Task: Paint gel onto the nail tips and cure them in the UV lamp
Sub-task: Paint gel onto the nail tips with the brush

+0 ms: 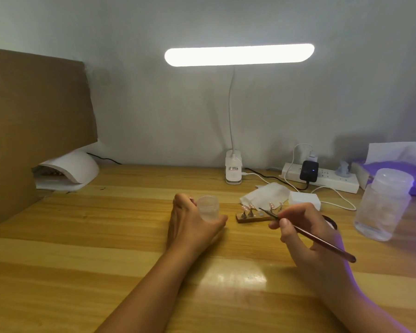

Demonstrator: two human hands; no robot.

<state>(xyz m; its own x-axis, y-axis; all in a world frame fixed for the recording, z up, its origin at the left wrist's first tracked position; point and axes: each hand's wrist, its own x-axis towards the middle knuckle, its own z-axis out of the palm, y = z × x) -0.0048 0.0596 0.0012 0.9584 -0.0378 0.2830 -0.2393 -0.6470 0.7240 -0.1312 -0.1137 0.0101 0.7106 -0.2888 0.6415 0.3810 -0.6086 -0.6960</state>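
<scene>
My left hand grips a small frosted plastic cup standing on the wooden table. My right hand pinches a thin dark brush, its tip pointing left over a small wooden stand. Several pink nail tips sit on metal clips on that stand. The white UV lamp sits at the back left, partly under a cardboard sheet. A dark round pot is mostly hidden behind my right hand.
A lit clip desk lamp stands at the back centre. Tissues and a white pad block lie behind the stand. A power strip with cables, a clear capped bottle and a purple tissue pack are on the right. Cardboard walls the left.
</scene>
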